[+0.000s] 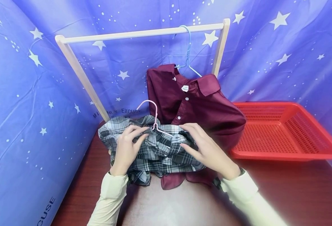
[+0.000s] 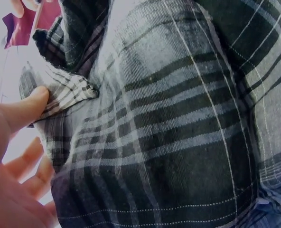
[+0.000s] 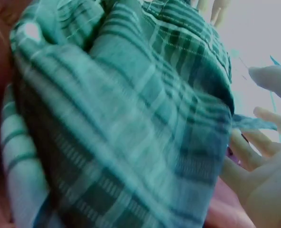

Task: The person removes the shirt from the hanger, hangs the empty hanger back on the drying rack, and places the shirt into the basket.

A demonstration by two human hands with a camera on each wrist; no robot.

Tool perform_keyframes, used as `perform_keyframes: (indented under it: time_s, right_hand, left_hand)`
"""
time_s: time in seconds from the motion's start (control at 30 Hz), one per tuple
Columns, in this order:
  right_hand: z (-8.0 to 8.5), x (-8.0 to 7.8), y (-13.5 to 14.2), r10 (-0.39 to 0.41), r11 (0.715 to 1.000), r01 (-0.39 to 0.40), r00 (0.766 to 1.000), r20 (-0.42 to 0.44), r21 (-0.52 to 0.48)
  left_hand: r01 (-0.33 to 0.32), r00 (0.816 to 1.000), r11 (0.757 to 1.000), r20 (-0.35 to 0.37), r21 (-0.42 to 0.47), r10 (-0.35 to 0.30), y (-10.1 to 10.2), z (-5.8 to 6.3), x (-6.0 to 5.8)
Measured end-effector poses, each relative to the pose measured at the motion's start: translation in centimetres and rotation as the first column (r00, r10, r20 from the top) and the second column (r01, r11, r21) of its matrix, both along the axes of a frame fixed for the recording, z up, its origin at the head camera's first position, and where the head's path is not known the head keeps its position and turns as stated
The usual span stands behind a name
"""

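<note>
A grey-and-black plaid shirt hangs on a pink hanger, whose hook rises free above the collar. My left hand pinches the shirt's collar flap at the left; in the left wrist view the thumb lies on the flap with fingers behind it. On the other side, my right hand is at the collar with thumb and fingers spread apart. In the right wrist view the right thumb stands off the cloth, while the other fingers pass partly behind the shirt's edge.
Behind, a maroon shirt hangs by a blue hanger from a wooden rack. A red plastic basket stands at the right on the reddish-brown table. Blue star-patterned curtains surround the table.
</note>
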State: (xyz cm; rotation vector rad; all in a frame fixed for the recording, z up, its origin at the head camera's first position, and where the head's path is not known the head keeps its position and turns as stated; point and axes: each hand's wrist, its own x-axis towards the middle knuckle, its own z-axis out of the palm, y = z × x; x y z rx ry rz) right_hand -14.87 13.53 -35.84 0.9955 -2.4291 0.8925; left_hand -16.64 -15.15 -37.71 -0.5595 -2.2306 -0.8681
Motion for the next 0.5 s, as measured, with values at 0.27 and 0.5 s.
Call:
perform_keyframes:
  time_s: [0.27, 0.5]
  right_hand:
    - [-0.8, -0.3, -1.3, 0.048, 0.997, -0.047, 0.999, -0.013, 0.062]
    - [-1.3, -0.6, -1.5, 0.063, 0.997, -0.062, 0.998, -0.026, 0.044]
  left_hand:
    - [-0.008, 1.0, 1.0, -0.002, 0.017, 0.008, 0.5, -0.3, 0.4]
    - [-0.069, 0.998, 0.998, -0.013, -0.006, 0.069, 0.8, -0.5, 0.7]
